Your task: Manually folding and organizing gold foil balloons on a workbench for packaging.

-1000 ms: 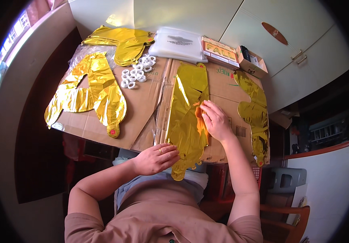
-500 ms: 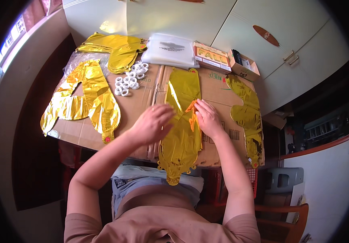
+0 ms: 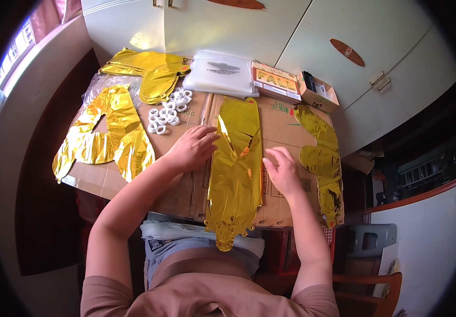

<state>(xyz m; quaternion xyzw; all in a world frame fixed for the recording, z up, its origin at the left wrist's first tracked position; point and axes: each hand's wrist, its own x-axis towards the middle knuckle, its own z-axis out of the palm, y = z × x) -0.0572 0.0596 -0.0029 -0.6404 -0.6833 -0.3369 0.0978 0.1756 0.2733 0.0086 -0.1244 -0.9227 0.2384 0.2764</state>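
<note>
A long gold foil piece lay flat in the middle of the cardboard-covered surface, its narrow near end hanging over the near edge. A crease ran across its shiny face, and small tabs stuck out beside the near tip.

The left hand was at the left edge of this foil, fingers bent and pointing to the right; I could not tell whether its grip touched the foil or only hovered over it. The right hand was just to the right of the foil, its grip apart and holding nothing, thumb and fingers separated above the cardboard.

On the left lay a gold foil letter A, its near right leg partly behind the left forearm. Beyond it was a stack of gold foil, with white ribbon rolls heaped just to its near side. Clear plastic bags, a flat printed box and a small open box stood along the far edge. A curved gold foil piece lay at the right.
</note>
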